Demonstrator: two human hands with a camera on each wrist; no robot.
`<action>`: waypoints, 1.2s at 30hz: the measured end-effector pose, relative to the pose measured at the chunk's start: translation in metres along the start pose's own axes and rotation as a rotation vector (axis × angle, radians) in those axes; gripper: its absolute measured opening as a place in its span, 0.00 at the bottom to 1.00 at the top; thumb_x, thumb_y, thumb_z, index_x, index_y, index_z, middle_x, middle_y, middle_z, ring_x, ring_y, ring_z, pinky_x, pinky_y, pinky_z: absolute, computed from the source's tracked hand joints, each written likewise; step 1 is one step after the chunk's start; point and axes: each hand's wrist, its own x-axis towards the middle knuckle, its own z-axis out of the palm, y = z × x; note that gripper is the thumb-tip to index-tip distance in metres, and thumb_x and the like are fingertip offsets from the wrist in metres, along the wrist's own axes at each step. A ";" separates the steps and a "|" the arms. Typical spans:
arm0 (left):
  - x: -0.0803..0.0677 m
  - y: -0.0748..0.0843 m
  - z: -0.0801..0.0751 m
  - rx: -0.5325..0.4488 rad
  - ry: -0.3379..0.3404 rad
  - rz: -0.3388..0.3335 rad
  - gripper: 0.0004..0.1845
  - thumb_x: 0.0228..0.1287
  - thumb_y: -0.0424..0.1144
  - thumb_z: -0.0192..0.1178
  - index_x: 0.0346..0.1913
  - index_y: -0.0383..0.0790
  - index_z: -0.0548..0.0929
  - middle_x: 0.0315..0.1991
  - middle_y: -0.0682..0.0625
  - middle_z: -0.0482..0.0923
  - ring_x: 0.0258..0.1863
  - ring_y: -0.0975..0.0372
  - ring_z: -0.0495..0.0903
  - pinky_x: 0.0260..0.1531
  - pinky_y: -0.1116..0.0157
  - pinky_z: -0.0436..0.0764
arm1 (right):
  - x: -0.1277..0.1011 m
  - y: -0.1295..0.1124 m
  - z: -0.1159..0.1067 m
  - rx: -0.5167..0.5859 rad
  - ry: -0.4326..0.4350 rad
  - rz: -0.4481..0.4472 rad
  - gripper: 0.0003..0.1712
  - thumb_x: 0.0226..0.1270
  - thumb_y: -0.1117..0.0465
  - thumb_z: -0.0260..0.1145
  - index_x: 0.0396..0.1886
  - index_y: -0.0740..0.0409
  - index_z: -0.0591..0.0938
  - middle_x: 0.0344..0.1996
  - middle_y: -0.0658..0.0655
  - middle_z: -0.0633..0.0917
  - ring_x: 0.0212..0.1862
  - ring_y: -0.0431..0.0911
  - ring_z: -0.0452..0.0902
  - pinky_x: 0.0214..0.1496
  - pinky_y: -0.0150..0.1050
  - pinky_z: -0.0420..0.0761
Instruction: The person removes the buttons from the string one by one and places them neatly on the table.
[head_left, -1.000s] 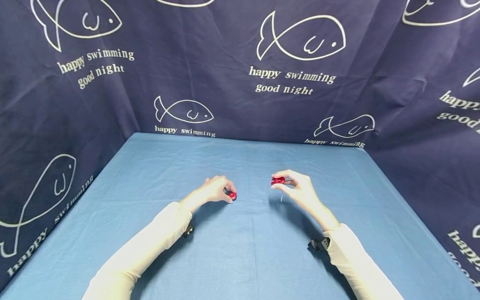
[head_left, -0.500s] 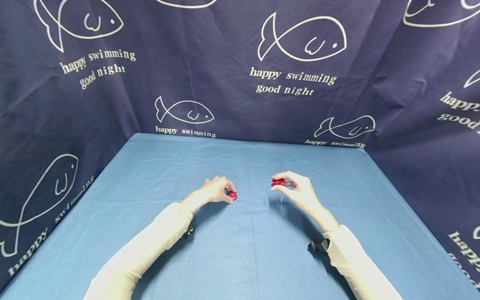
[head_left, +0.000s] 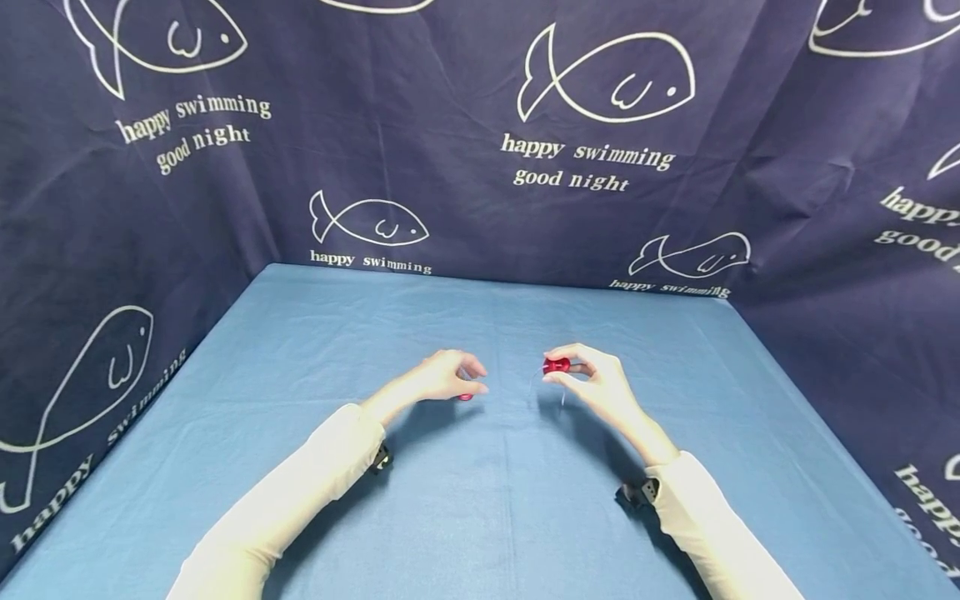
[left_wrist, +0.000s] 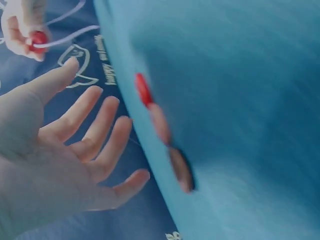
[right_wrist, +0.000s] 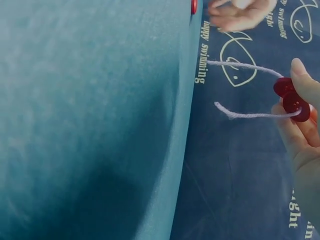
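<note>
Fingers of my left hand (head_left: 438, 379) were spread and relaxed at mid-frame, holding nothing, just above the blue tablecloth (head_left: 480, 500); my right hand (head_left: 600, 385), right of centre, pinched red buttons (head_left: 557, 365) threaded on a pale string (right_wrist: 250, 114). A loose red button (head_left: 466, 397) lay under my left fingertips. I judged a gentle edge pinch best, keeping the string taut.

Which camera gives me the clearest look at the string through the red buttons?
Right wrist: the string loops from the red buttons the right hand pinches. Left wrist shows it small; head barely.
</note>
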 end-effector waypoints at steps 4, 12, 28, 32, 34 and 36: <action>0.003 0.013 -0.001 -0.152 0.005 0.078 0.20 0.59 0.45 0.64 0.51 0.38 0.81 0.44 0.46 0.83 0.40 0.60 0.83 0.45 0.66 0.78 | 0.001 0.000 0.000 0.000 0.003 -0.020 0.16 0.45 0.76 0.73 0.37 0.70 0.83 0.37 0.68 0.85 0.40 0.58 0.81 0.43 0.41 0.81; 0.014 0.036 0.008 -0.465 0.011 0.034 0.24 0.61 0.46 0.62 0.56 0.37 0.78 0.49 0.47 0.82 0.50 0.60 0.80 0.53 0.64 0.75 | 0.000 0.002 0.002 0.010 -0.001 -0.052 0.17 0.44 0.76 0.73 0.38 0.73 0.82 0.35 0.68 0.85 0.37 0.58 0.81 0.41 0.43 0.81; 0.031 0.049 0.029 -0.605 -0.042 -0.053 0.22 0.61 0.48 0.61 0.54 0.38 0.79 0.46 0.45 0.83 0.46 0.53 0.82 0.50 0.60 0.77 | -0.001 0.000 0.006 -0.014 0.025 -0.094 0.19 0.41 0.79 0.73 0.38 0.73 0.81 0.34 0.68 0.85 0.36 0.58 0.81 0.38 0.44 0.82; 0.031 0.049 0.030 -0.610 -0.033 -0.030 0.18 0.61 0.47 0.62 0.49 0.39 0.83 0.43 0.47 0.84 0.45 0.52 0.81 0.46 0.63 0.78 | 0.000 0.000 0.007 0.007 0.010 -0.107 0.17 0.41 0.78 0.74 0.35 0.73 0.81 0.34 0.68 0.85 0.36 0.57 0.81 0.38 0.44 0.82; 0.032 0.048 0.030 -0.596 -0.025 -0.028 0.18 0.60 0.48 0.62 0.47 0.39 0.83 0.41 0.48 0.84 0.43 0.53 0.82 0.44 0.64 0.78 | 0.000 0.000 0.007 0.017 0.002 -0.116 0.17 0.40 0.79 0.73 0.35 0.74 0.81 0.34 0.69 0.84 0.36 0.58 0.81 0.38 0.43 0.82; 0.032 0.049 0.030 -0.583 -0.015 -0.033 0.17 0.59 0.49 0.63 0.45 0.40 0.84 0.39 0.49 0.85 0.41 0.56 0.82 0.43 0.64 0.78 | 0.000 0.000 0.007 0.026 -0.003 -0.121 0.17 0.40 0.79 0.73 0.35 0.74 0.81 0.34 0.69 0.84 0.36 0.59 0.81 0.38 0.41 0.82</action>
